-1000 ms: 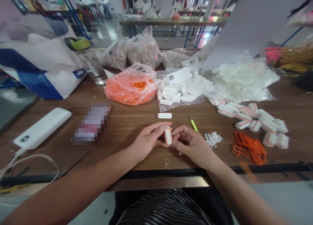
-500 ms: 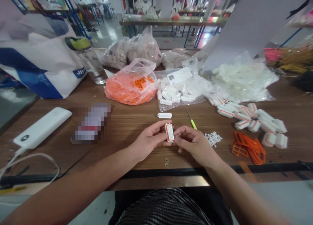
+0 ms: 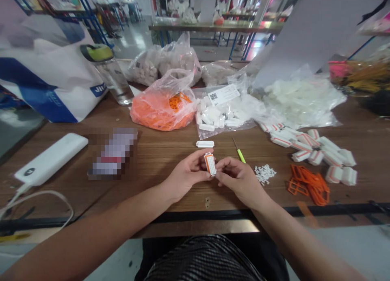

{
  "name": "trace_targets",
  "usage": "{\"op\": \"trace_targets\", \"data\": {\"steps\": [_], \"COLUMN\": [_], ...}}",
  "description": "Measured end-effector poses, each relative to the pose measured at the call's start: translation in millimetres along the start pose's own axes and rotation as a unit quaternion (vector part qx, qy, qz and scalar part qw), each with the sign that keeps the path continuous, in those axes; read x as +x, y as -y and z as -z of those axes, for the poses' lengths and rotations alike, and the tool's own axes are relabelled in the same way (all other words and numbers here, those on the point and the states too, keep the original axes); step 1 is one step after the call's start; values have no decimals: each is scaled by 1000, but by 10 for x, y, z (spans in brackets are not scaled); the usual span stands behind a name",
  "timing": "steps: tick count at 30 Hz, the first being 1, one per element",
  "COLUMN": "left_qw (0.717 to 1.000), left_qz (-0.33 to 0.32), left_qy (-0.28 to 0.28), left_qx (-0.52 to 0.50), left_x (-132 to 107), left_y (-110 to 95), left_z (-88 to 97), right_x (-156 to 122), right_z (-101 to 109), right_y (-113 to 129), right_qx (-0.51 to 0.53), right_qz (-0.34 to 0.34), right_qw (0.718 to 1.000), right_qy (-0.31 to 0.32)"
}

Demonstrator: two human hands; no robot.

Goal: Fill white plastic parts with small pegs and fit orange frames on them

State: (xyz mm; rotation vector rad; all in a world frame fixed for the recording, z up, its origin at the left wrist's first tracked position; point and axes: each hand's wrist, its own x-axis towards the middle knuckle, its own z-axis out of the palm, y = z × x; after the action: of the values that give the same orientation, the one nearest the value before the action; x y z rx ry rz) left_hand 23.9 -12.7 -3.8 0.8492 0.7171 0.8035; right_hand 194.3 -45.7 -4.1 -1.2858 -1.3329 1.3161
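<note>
Between my hands is a small white plastic case with an orange band and a grid face (image 3: 210, 164), tilted slightly. My left hand (image 3: 185, 171) grips it, thumb at its lower end and fingers behind. My right hand (image 3: 237, 177) is closed in a pinch at the case's lower right edge; whether it holds a tiny part there is hidden. A similar white piece (image 3: 205, 144) lies just beyond my hands. A screwdriver with a yellow-green handle (image 3: 241, 155) and a heap of tiny white parts (image 3: 265, 174) lie by my right hand.
Orange frames (image 3: 309, 185) and a pile of white cases with orange bands (image 3: 323, 149) lie to the right. Behind are a bag of orange parts (image 3: 158, 110) and a bag of white pieces (image 3: 219, 118). A power bank (image 3: 51, 157), blurred item (image 3: 112, 155) and bottle (image 3: 114, 79) stand left.
The case has tilted a little in my left hand, and my left thumb has slid down to its lower end. My right fingers have drawn closer together at its edge.
</note>
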Motion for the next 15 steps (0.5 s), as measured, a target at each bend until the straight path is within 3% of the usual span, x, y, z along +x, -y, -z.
{"op": "trace_targets", "data": {"steps": [8, 15], "left_qw": [998, 989], "left_qz": [-18, -57], "left_qy": [12, -14], "left_qx": [52, 135], "left_x": [-9, -18], "left_y": [-8, -18], "left_z": [7, 27], "right_x": [-3, -64], "right_z": [-31, -67], "right_y": [-24, 2], "right_qx": [-44, -80], "right_qz": [33, 81], "right_qw": [997, 992], "right_qy": [-47, -60]}}
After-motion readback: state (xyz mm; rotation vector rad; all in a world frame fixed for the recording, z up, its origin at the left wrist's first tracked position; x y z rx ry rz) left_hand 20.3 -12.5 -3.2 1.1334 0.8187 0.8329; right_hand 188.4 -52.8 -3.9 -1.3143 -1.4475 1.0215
